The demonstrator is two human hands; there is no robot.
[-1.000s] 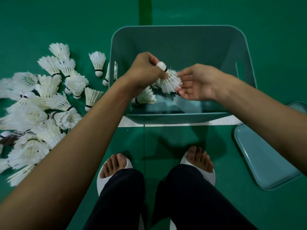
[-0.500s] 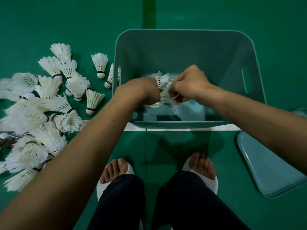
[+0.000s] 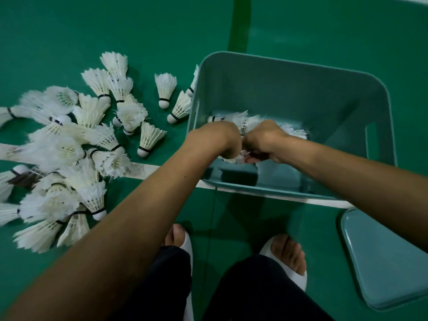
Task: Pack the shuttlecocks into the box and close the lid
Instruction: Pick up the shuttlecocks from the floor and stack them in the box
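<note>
A teal plastic box [image 3: 328, 89] stands open on the green floor. Both my hands reach down inside it, side by side near the bottom. My left hand [image 3: 220, 140] and my right hand [image 3: 264, 140] have their fingers curled round white shuttlecocks [image 3: 245, 121] lying in the box; feathers stick out past the knuckles and below the fingers. A large heap of white feather shuttlecocks [image 3: 69, 154] lies on the floor left of the box. The teal lid [image 3: 382, 258] lies flat on the floor at the lower right.
My two feet in white sandals [image 3: 289, 256] stand just in front of the box, dark trousers below them. A white court line [image 3: 143, 169] runs under the box's near edge. A darker green stripe [image 3: 238, 24] runs away behind the box.
Both hands have sunk from above the box rim to its bottom, carrying the shuttlecocks down. The view has shifted, so the box sits further right.
</note>
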